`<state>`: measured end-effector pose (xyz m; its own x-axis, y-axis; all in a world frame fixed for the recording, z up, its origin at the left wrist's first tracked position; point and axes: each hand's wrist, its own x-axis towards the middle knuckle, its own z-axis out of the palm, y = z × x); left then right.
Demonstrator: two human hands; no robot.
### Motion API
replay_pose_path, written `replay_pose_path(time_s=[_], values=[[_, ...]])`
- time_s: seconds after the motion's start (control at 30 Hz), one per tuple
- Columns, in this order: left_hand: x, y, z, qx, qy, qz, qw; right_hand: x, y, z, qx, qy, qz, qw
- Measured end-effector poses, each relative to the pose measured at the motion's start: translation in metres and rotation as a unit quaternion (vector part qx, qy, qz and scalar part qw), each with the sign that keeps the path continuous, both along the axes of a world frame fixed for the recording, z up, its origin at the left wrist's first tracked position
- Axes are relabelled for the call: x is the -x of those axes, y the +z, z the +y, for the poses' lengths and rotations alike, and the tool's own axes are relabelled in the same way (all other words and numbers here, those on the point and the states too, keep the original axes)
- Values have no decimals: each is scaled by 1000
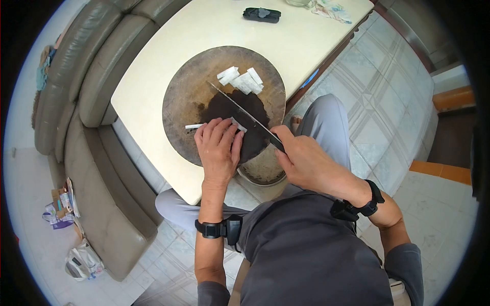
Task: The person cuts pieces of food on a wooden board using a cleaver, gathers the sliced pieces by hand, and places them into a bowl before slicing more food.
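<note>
- Slicing step in hand, by the look of it: R hand (303, 158) wrapped tight round the black handle (277, 143) of a long, thin-bladed metal knife (248, 113), blade slanting up-left thru the centre of the frame.
- L hand (218, 145), just left of centre, fingers bunched, clamped on a small, pale, flat piece (238, 124); blade just to its right, touching or not, can't tell.
- All this over a round, brown wooden chopping board (178, 97) w/ a dark patch (254, 143) mid-board, on a cream, smooth-topped bench (148, 86).
- Next cut, I'd say, calls for L fingertips tucked clear of the edge, R hand guiding the blade steadily.
- Count: 2 hands, 1 knife, 1 board; approx. 5 flat white cut pieces (246, 83), upper centre, overlapping, so no exact no.; 1 thin white strip (193, 126) poking out left of L hand, poss. joined to the clamped piece, can't tell.
- Plus 1 black oblong object (261, 15), top centre, well apart from the board.
</note>
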<state>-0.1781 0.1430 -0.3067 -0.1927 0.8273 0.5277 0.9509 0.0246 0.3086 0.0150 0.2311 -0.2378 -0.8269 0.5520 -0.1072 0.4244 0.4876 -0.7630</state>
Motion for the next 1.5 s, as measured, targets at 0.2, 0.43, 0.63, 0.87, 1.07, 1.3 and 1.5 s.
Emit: replay_pose_path(time_s=[0.2, 0.43, 0.63, 0.87, 1.07, 1.3, 1.5], values=[[2, -2, -1, -2, -35, 8, 999, -8, 15, -2, 28, 17, -3, 999], [2, -1, -1, -4, -39, 0, 999, -14, 24, -12, 42, 19, -34, 998], [3, -5, -3, -7, -42, -12, 999, -13, 18, -24, 4, 20, -67, 998], [3, -5, -5, -13, -45, -1, 999, 17, -3, -26, -104, 34, -37, 993], [4, -5, -4, -16, -47, -3, 999, 19, 3, -23, -100, 27, -76, 992], [2, -5, -3, -28, -45, -1, 999, 0, 13, -17, -65, 12, -44, 997], [2, -4, -3, -29, -49, -2, 998, -5, 16, -21, -19, 19, -48, 998]])
